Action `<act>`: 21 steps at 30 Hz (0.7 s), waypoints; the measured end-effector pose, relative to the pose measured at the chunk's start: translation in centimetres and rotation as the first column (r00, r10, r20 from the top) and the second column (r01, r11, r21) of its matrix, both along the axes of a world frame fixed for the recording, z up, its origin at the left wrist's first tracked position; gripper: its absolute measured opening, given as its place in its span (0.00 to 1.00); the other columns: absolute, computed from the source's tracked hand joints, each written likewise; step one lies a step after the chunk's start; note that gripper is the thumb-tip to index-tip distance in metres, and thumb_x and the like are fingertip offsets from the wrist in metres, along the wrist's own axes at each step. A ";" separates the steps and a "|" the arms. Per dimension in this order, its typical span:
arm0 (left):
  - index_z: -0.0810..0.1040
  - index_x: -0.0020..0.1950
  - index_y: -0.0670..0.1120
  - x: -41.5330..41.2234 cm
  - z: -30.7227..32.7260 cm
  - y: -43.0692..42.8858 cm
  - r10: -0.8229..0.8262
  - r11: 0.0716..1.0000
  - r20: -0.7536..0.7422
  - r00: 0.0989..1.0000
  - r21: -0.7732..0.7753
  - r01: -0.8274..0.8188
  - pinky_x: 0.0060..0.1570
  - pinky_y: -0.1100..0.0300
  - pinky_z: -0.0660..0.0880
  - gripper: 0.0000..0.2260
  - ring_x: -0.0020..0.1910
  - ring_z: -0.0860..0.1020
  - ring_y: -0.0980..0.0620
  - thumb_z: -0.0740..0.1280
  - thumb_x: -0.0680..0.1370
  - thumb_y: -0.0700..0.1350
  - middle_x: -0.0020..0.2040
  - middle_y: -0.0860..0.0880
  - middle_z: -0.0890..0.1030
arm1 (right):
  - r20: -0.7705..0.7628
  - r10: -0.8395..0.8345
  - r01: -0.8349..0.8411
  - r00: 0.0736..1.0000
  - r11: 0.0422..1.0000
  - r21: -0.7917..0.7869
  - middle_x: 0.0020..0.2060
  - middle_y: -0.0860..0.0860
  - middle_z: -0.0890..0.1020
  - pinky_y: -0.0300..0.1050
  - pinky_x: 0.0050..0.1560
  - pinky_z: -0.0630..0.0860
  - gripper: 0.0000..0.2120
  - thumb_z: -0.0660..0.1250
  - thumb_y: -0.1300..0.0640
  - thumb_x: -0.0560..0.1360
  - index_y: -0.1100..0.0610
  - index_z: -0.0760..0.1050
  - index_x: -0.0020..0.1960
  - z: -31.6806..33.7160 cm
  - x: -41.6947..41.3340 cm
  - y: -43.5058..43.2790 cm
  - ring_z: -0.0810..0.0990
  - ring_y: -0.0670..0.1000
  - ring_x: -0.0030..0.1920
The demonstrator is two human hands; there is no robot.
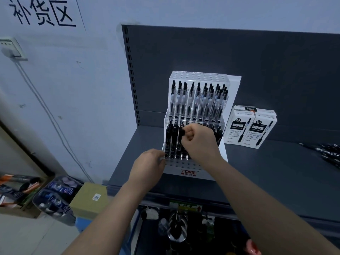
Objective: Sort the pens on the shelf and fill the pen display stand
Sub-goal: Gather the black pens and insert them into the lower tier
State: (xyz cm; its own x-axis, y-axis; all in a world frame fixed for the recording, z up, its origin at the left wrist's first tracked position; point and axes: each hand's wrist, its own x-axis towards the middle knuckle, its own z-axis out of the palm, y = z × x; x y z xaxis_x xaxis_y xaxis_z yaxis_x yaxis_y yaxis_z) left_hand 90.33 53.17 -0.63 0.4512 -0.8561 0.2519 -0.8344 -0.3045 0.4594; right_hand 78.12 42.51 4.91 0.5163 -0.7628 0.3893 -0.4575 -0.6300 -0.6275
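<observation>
The left hand [149, 166] touches the 7 o'clock corner of the pen display stand [185, 172] — whether it grips, I cannot tell. The right hand [198, 142] pinches a black pen [181, 135] in the lower tier; loose pens [329, 153] lie on the shelf [276, 172] at 3 o'clock.

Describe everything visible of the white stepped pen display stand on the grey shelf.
The white stepped plastic pen display stand stands upright on the grey metal shelf. Its tiers are studded with holes; a red TOME logo marks the front. Clear-barrelled pens with black caps fill most of the upper tier; black pens stand in the lower, front holes empty. The left hand touches its front left corner; the right hand pinches a black pen there.
</observation>
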 end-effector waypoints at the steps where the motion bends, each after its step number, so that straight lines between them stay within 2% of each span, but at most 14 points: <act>1: 0.80 0.57 0.47 0.0 0.0 0.0 -0.002 1.000 -0.007 1.000 0.002 0.002 0.45 0.61 0.71 0.11 0.54 0.78 0.49 0.61 0.79 0.43 0.56 0.50 0.81 | -0.034 -0.008 0.008 0.999 1.000 0.002 0.40 0.48 0.81 0.41 0.49 0.77 0.07 0.67 0.63 0.74 0.60 0.80 0.51 0.0 -0.1 0.0 0.79 0.47 0.43; 5: 0.80 0.59 0.47 0.1 0.1 0.0 -0.011 1.000 -0.013 1.000 0.019 0.011 0.49 0.59 0.72 0.12 0.55 0.77 0.49 0.61 0.79 0.43 0.57 0.50 0.80 | -0.092 -0.036 0.038 0.995 0.999 0.012 0.39 0.51 0.83 0.41 0.48 0.76 0.04 0.68 0.61 0.74 0.60 0.81 0.45 -0.2 0.0 -0.4 0.80 0.49 0.43; 11: 0.80 0.58 0.47 0.1 0.1 0.0 -0.010 0.999 -0.010 1.000 0.034 0.011 0.47 0.60 0.72 0.11 0.54 0.77 0.49 0.61 0.79 0.44 0.56 0.50 0.80 | -0.130 -0.047 0.050 0.990 0.999 0.020 0.32 0.58 0.80 0.50 0.44 0.79 0.08 0.67 0.63 0.71 0.67 0.76 0.36 -0.4 0.5 -0.6 0.79 0.55 0.36; 13: 0.79 0.60 0.47 0.1 0.2 0.1 -0.016 0.999 -0.014 1.000 0.037 0.016 0.49 0.60 0.72 0.12 0.56 0.77 0.50 0.61 0.79 0.45 0.58 0.50 0.79 | -0.126 -0.044 0.045 0.991 0.999 0.013 0.31 0.57 0.80 0.50 0.45 0.79 0.10 0.67 0.61 0.72 0.65 0.76 0.35 -0.6 0.3 -0.6 0.78 0.55 0.35; 16: 0.78 0.62 0.48 -0.1 0.6 0.1 -0.019 0.999 -0.019 1.000 0.025 0.020 0.51 0.61 0.71 0.13 0.58 0.76 0.51 0.61 0.80 0.48 0.60 0.51 0.79 | -0.108 -0.025 0.025 0.994 1.000 0.000 0.39 0.50 0.83 0.48 0.51 0.79 0.06 0.68 0.56 0.75 0.58 0.81 0.46 -0.6 -0.9 -0.4 0.80 0.49 0.43; 18: 0.78 0.62 0.48 -0.3 1.1 0.3 -0.020 1.000 -0.011 1.000 0.006 0.020 0.51 0.61 0.71 0.14 0.57 0.77 0.52 0.61 0.80 0.49 0.60 0.52 0.79 | -0.084 -0.011 0.009 0.996 1.000 -0.026 0.44 0.49 0.84 0.46 0.51 0.79 0.10 0.67 0.53 0.77 0.57 0.80 0.54 -0.6 -2.5 -0.1 0.81 0.47 0.45; 21: 0.78 0.61 0.48 -1.5 1.7 0.7 -0.039 0.999 0.026 0.999 -0.037 0.040 0.48 0.61 0.72 0.13 0.54 0.78 0.52 0.61 0.80 0.50 0.58 0.52 0.80 | -0.083 -0.037 0.026 0.996 0.991 -0.128 0.50 0.49 0.83 0.46 0.50 0.79 0.13 0.66 0.53 0.78 0.56 0.78 0.60 -0.9 -5.7 0.4 0.81 0.49 0.48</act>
State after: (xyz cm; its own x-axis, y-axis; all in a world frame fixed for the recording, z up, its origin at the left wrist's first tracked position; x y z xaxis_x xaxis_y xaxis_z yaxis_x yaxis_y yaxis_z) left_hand 88.85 53.84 1.08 0.4106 -0.8628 0.2949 -0.8568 -0.2544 0.4486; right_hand 72.40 42.88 3.98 0.5285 -0.7266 0.4391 -0.5266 -0.6862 -0.5018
